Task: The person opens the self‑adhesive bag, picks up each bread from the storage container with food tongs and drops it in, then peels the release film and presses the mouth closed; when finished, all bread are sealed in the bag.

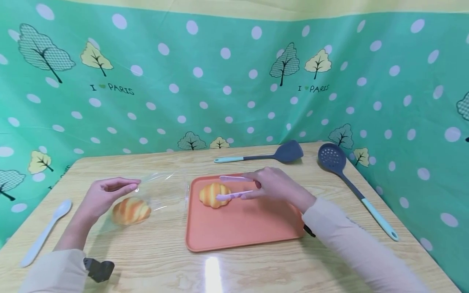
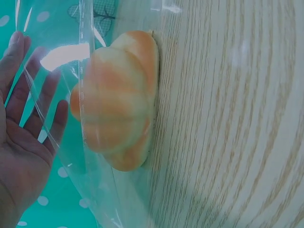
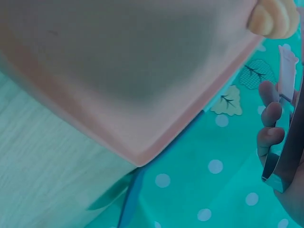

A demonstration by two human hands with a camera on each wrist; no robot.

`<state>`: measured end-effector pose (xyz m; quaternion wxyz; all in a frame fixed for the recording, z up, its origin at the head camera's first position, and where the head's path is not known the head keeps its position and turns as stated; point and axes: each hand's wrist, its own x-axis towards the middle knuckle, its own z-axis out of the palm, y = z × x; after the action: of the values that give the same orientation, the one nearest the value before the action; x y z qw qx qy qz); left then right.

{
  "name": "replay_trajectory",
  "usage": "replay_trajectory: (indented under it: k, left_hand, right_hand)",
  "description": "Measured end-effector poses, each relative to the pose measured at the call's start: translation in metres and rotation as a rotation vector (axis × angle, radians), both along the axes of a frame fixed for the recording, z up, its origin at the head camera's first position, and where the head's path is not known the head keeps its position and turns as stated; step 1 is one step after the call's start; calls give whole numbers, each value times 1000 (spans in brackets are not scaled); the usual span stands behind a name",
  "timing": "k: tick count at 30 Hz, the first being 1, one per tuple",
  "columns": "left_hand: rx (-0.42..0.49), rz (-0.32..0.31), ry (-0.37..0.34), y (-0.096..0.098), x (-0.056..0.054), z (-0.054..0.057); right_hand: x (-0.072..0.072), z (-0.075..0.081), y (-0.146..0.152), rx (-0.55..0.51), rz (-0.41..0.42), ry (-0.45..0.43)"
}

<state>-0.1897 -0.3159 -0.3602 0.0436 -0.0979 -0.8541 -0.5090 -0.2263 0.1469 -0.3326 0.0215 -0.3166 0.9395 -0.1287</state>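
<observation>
My left hand (image 1: 100,197) pinches the edge of a clear plastic bag (image 1: 165,193) between thumb and fingers. Inside the bag lies a croissant-shaped bread (image 1: 131,211), seen through the film as a bread roll (image 2: 118,99) in the left wrist view. On the pink tray (image 1: 242,236), a second croissant (image 1: 210,195) sits near the left edge. Over the tray, my right hand (image 1: 271,185) grips lilac tongs (image 1: 238,194). Their arms are spread, with the tips at the croissant's right side; whether they touch it I cannot tell. The right wrist view shows curled fingers (image 3: 270,114) around the tongs.
A dark spatula (image 1: 287,152) with a light blue handle lies behind the tray. To the right is a slotted skimmer (image 1: 331,158). A white spoon (image 1: 47,232) rests at the far left. A green dotted curtain (image 1: 227,73) hangs behind the wooden table.
</observation>
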Motion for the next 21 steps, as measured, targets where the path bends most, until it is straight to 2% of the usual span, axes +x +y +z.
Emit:
replay_trajectory:
  k: [8,15,21]
  left_hand:
    - [-14,10,4,0,1,3]
    - [-102,42,-2,-1,1,7]
    - [-105,51,-6,0,1,12]
  right_hand:
    - [-5,-9,1,-1,-8,-4]
    - [-10,-12,0,24,40,23]
    - [-15,-11,-1,55,92,38]
